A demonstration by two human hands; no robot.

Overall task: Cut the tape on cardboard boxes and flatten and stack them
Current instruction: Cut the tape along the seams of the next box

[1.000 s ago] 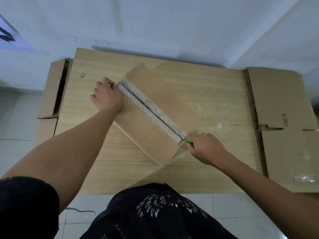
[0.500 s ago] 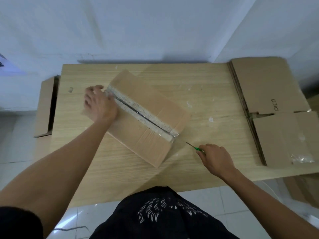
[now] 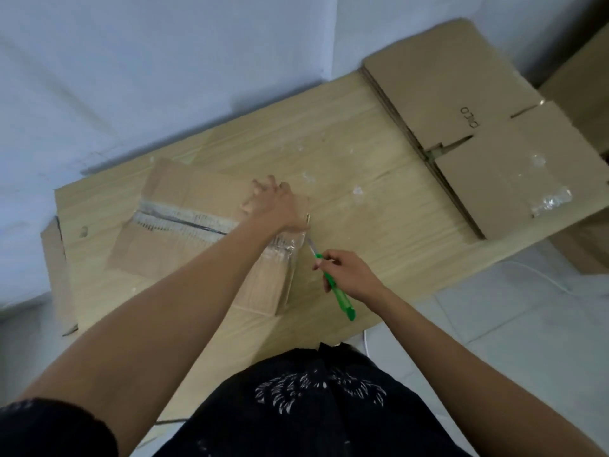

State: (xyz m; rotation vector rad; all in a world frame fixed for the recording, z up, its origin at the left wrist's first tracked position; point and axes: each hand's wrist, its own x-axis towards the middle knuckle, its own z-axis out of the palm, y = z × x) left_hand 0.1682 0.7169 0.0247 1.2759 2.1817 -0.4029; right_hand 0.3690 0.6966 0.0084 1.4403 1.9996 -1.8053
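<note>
The right hand (image 3: 349, 275) is gripping a green cutter (image 3: 339, 295), its blade aiming at the box's (image 3: 197, 199) taped end. The box is stretching leftward across the table (image 3: 379, 206), with the left hand (image 3: 273, 202) pressing it, fingers spread.

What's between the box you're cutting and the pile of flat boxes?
Only bare table with a few small white scraps, as the head view shows; the box and the flat pile sit apart.
</note>
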